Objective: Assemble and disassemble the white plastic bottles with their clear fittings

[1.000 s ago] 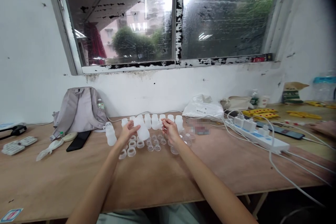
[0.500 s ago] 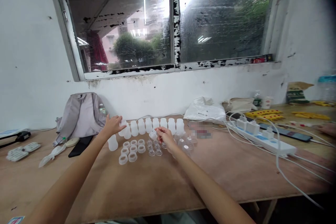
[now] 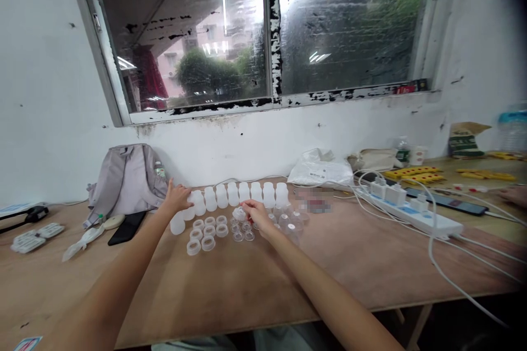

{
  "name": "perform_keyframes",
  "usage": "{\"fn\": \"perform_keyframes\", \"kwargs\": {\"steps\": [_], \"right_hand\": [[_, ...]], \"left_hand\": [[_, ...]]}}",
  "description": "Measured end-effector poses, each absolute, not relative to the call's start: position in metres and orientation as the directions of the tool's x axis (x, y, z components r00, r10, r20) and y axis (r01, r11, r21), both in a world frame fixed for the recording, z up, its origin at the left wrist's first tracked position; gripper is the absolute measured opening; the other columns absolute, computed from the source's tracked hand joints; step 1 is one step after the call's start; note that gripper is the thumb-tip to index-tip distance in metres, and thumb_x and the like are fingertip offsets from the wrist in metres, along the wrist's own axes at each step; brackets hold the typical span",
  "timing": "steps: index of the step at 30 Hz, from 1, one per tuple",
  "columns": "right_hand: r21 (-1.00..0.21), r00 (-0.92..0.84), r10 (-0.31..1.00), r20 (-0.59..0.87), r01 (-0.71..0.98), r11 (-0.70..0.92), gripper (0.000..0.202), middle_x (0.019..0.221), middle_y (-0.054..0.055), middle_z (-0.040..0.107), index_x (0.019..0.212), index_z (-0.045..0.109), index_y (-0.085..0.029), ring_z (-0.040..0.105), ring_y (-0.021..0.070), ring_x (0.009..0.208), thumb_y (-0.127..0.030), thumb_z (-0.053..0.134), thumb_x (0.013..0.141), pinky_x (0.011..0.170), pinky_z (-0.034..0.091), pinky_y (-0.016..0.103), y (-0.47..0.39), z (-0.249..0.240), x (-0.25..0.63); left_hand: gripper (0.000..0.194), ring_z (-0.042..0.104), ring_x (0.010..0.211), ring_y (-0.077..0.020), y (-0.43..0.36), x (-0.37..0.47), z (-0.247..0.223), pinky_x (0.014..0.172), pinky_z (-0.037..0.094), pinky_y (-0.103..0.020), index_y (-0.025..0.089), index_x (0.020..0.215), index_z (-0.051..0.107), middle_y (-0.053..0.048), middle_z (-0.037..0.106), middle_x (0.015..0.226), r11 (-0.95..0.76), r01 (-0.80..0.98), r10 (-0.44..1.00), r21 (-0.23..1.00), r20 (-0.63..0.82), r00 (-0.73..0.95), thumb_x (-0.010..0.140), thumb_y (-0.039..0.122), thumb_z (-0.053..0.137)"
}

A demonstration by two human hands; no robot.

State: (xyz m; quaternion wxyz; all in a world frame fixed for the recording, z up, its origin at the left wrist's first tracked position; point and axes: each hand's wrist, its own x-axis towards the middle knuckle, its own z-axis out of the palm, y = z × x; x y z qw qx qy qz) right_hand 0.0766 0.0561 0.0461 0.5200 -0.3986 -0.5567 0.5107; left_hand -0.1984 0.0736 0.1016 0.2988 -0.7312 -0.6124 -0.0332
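At the left end of a row of frosted white bottles (image 3: 222, 196), my left hand (image 3: 178, 197) has its fingers around the upper part of a bottle (image 3: 188, 213). Another bottle (image 3: 177, 224) stands just below that hand. My right hand (image 3: 256, 212) pinches a small clear nipple-shaped piece (image 3: 239, 213) above several small clear pieces (image 3: 237, 236). Several frosted rings (image 3: 208, 242) lie between the hands, nearer the table's front. Clear domed covers (image 3: 291, 226) are grouped right of my right hand.
A grey backpack (image 3: 127, 178) and a black phone (image 3: 127, 228) are at the left. A white plastic bag (image 3: 321, 170) lies by the wall. To the right are a power strip (image 3: 432, 221) with cables and yellow parts (image 3: 415, 174). A person's hand (image 3: 514, 195) shows at the right edge.
My left hand has shifted slightly right and down, with the bottle under it lower and closer to the front-left bottle. My right hand still holds the clear piece, slightly lower.
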Motion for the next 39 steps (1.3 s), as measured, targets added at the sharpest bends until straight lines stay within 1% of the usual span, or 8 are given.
{"fn": "perform_keyframes", "kwargs": {"steps": [6,12,20,26,30,33,35,39], "right_hand": [[-0.985,-0.152,0.975,0.165,-0.082,0.153,0.015,0.040,-0.007,0.042,0.074,0.058,-0.015,0.036,0.0063,0.034,-0.027,0.051,0.068,0.033,0.025,0.017,0.057,0.044,0.075],[-0.985,-0.154,0.976,0.153,-0.100,0.139,0.014,0.044,-0.006,0.045,0.073,0.058,-0.015,0.038,0.0059,0.036,-0.027,0.054,0.067,0.031,0.025,0.016,0.058,0.042,0.073],[-0.982,-0.165,0.969,0.183,-0.077,0.173,0.011,0.046,-0.006,0.046,0.073,0.058,-0.016,0.040,0.0061,0.036,-0.025,0.053,0.069,0.031,0.027,0.016,0.058,0.040,0.073],[-0.981,-0.185,0.964,0.189,-0.071,0.179,0.011,0.042,-0.006,0.044,0.073,0.058,-0.016,0.038,0.0057,0.034,-0.026,0.054,0.070,0.031,0.027,0.016,0.063,0.035,0.072],[-0.977,-0.207,0.956,0.209,-0.074,0.198,0.012,0.045,-0.006,0.047,0.074,0.058,-0.017,0.039,0.0056,0.035,-0.027,0.053,0.069,0.030,0.027,0.015,0.066,0.030,0.071],[-0.979,-0.206,0.957,0.204,-0.066,0.195,0.013,0.045,-0.006,0.046,0.074,0.058,-0.016,0.041,0.0058,0.035,-0.027,0.053,0.070,0.030,0.026,0.015,0.066,0.030,0.071],[-0.980,-0.200,0.959,0.201,-0.058,0.193,0.012,0.045,-0.006,0.046,0.073,0.058,-0.016,0.041,0.0057,0.035,-0.026,0.053,0.069,0.030,0.026,0.014,0.065,0.031,0.070],[-0.975,-0.201,0.954,0.220,-0.060,0.212,0.009,0.046,-0.006,0.046,0.072,0.057,-0.016,0.041,0.0058,0.035,-0.023,0.052,0.069,0.030,0.026,0.015,0.062,0.034,0.070]], "left_hand": [[0.037,0.057,0.087,-0.0306,0.075,-0.200,0.091,0.095,0.009,-0.057,0.019,0.096,0.056,-0.011,0.066,0.079,-0.043,0.927,0.868,-0.373,0.445,0.219,0.068,0.044,0.056],[0.036,0.056,0.088,-0.0341,0.078,-0.202,0.086,0.096,0.004,-0.059,0.017,0.091,0.058,-0.011,0.064,0.073,-0.051,0.958,0.878,-0.282,0.445,0.177,0.063,0.040,0.065],[0.041,0.056,0.087,-0.0324,0.082,-0.197,0.083,0.096,0.005,-0.059,0.017,0.089,0.059,-0.010,0.064,0.075,-0.046,0.908,0.892,-0.417,0.391,0.225,0.056,0.039,0.072],[0.038,0.055,0.091,-0.0343,0.082,-0.197,0.082,0.097,0.007,-0.058,0.019,0.082,0.060,-0.008,0.064,0.069,-0.078,0.948,0.878,-0.310,0.429,0.213,0.052,0.038,0.075],[0.041,0.052,0.097,-0.0363,0.080,-0.200,0.081,0.097,0.007,-0.058,0.017,0.084,0.060,-0.010,0.065,0.071,-0.071,0.949,0.883,-0.308,0.424,0.203,0.051,0.037,0.075],[0.050,0.048,0.103,-0.0374,0.077,-0.199,0.084,0.097,0.006,-0.058,0.016,0.093,0.059,-0.013,0.065,0.079,-0.062,0.951,0.881,-0.301,0.431,0.194,0.053,0.041,0.073],[0.060,0.040,0.113,-0.0373,0.073,-0.194,0.089,0.098,0.004,-0.058,0.016,0.105,0.055,-0.016,0.063,0.097,-0.058,0.951,0.861,-0.302,0.467,0.201,0.055,0.047,0.069],[0.075,0.024,0.125,-0.0360,0.051,-0.165,0.096,0.098,0.006,-0.057,0.012,0.121,0.041,-0.021,0.043,0.127,-0.115,0.968,0.806,-0.223,0.548,0.222,0.062,0.054,0.060]]}}
